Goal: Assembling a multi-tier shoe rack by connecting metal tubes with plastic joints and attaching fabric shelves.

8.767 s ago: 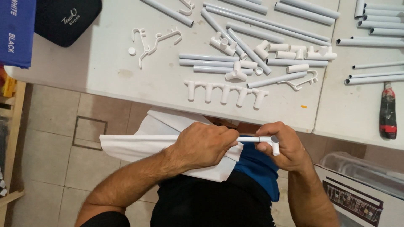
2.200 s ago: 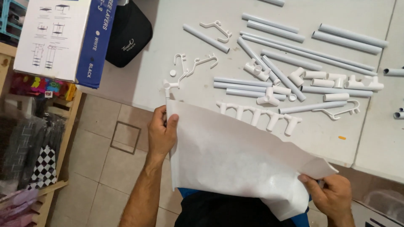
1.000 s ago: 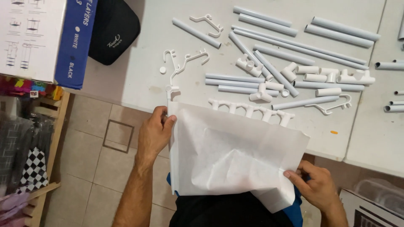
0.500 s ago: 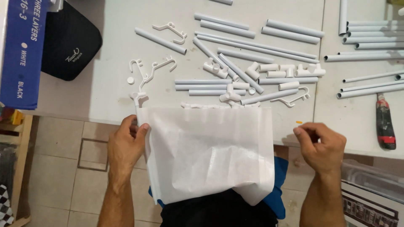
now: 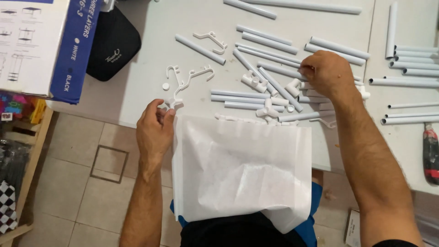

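At the far left a cardboard box (image 5: 32,45) with a blue side lies on the corner of the table (image 5: 137,91); what it holds cannot be told. Just beside it sits a black zipped pouch (image 5: 112,45), closed. Below the box, a wooden shelf (image 5: 27,151) stands on the tiled floor (image 5: 91,183) with colourful items on it.

The left hand (image 5: 154,130) pinches the top left corner of a white fabric sheet (image 5: 240,169) between thumb and curled fingers. The sheet hangs from the table edge down over the person's lap, its top edge lying over a few white parts. Just above the hand lie thin white plastic hooks (image 5: 187,77).

In the middle of the table, white tubes (image 5: 247,96) and small white connectors (image 5: 267,110) lie scattered. The right hand (image 5: 327,73) rests on this pile, fingers curled down around small pieces; exactly what they grip cannot be told.

Further right, more long white tubes (image 5: 411,64) lie on a second white tabletop, and a screwdriver (image 5: 430,153) with a red and black handle lies near its edge.
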